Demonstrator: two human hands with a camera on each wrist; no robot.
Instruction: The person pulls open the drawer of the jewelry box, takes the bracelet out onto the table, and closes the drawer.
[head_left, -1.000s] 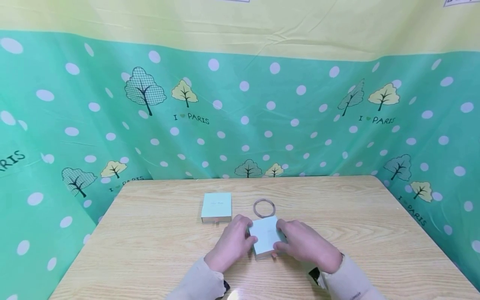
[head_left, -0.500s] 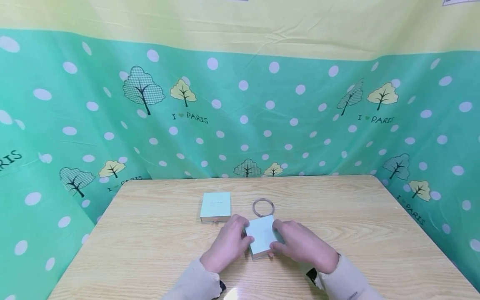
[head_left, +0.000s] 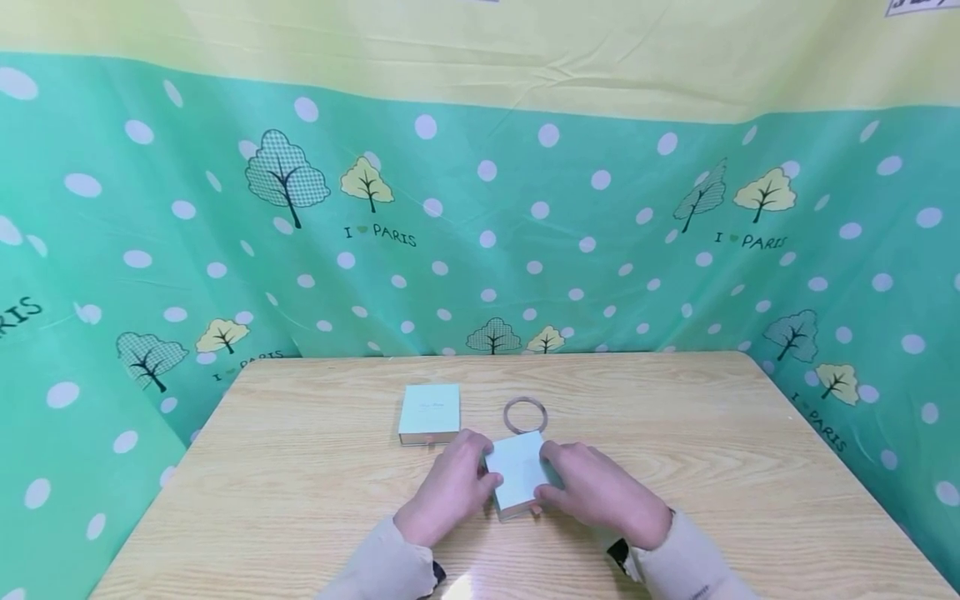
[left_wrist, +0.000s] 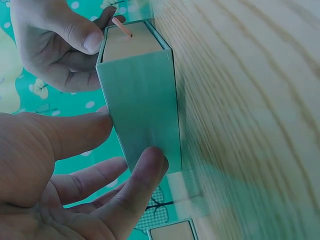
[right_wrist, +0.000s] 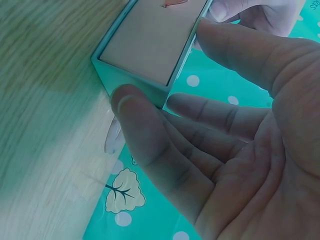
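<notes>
A mint-coloured drawer-style gift box (head_left: pixel 517 472) sits slightly turned on the table, with a small orange ribbon tab (left_wrist: pixel 121 27) at its front. My left hand (head_left: pixel 447 487) grips its left side, thumb near the front corner and index finger farther back. From the right, my right hand (head_left: pixel 603 493) holds the same box, its thumb at the front right corner. In the right wrist view, the index fingertip (right_wrist: pixel 129 100) presses the box's side wall. The drawer's pale end face shows within the sleeve. Just behind the box lies a thin purplish-grey bangle-like ring (head_left: pixel 506 414).
A second mint box (head_left: pixel 430 410) with faint lettering and a ribbon tab stands behind my left hand. The light wooden table (head_left: pixel 315 475) reaches back to a green polka-dot curtain (head_left: pixel 420 308), which hangs around its far and side edges.
Both hands and the gripped box have shifted slightly left relative to the ring. The grip looks the same. The ring and second box keep their places on the table.
</notes>
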